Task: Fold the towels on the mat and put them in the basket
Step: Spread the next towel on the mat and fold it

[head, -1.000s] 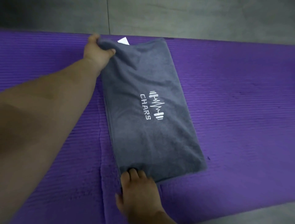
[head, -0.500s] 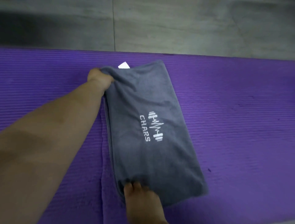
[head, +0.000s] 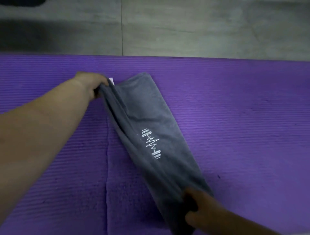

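A grey towel (head: 151, 120) with a white dumbbell-and-pulse logo lies lengthwise on the purple mat (head: 243, 125). Its left long edge is raised off the mat and leans over toward the right. My left hand (head: 94, 83) grips the far left corner of the towel, where a small white label shows. My right hand (head: 198, 208) grips the near end of the same raised edge. The lettering beside the logo is hidden under the lifted layers. No basket is in view.
Grey tiled floor (head: 184, 28) runs beyond the mat's far edge. A seam (head: 107, 167) runs down the mat just left of the towel. A dark shape (head: 21, 1) sits at the top left corner.
Both hands have lifted the towel's left long edge and carried it rightward over the rest, narrowing the towel. My right hand moved right along the near end. The view shifted downward.
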### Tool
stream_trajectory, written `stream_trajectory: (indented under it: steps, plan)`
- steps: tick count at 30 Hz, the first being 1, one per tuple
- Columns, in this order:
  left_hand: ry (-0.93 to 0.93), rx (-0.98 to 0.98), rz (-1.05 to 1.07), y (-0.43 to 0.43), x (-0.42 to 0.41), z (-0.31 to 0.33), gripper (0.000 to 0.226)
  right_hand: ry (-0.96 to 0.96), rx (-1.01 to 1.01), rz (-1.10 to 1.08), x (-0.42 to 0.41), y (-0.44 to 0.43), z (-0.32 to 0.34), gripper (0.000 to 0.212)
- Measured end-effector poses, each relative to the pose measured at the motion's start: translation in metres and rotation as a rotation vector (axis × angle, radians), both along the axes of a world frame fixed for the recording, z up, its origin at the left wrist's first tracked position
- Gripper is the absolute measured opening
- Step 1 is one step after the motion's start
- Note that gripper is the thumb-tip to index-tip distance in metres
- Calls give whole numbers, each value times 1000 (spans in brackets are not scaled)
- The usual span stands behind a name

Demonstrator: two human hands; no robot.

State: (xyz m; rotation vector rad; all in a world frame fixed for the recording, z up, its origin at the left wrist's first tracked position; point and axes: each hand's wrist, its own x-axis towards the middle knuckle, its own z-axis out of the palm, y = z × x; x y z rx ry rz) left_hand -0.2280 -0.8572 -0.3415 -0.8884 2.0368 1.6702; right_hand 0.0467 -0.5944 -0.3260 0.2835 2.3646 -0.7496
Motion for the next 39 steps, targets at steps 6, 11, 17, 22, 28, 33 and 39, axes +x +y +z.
stream_trajectory:
  steps: [6, 11, 17, 22, 28, 33, 39]
  plan:
    - [165, 30, 39, 88, -17, 2, 70, -126, -60, -116, 6, 44, -16, 37]
    - [576, -509, -522, 98, 38, 1, 56, -80, 13, -61, 0, 48, -28, 29]
    - [484, -882, -1001, 69, 106, -22, 95, -150, 94, 60, -9, 53, -19, 32]
    - [470, -922, -1197, 81, 101, -29, 100, -264, 61, 222, -19, 63, -12, 36]
    - [414, -1004, -1385, 96, 89, -33, 80, -305, 248, 378, -24, 71, -12, 55]
    - [399, -1013, -1445, 96, 85, -34, 87, 228, 434, 477, -10, 75, -6, 35]
    - [727, -994, -1202, 113, 121, -28, 57, 598, 283, 912, 32, 93, 4, 43]
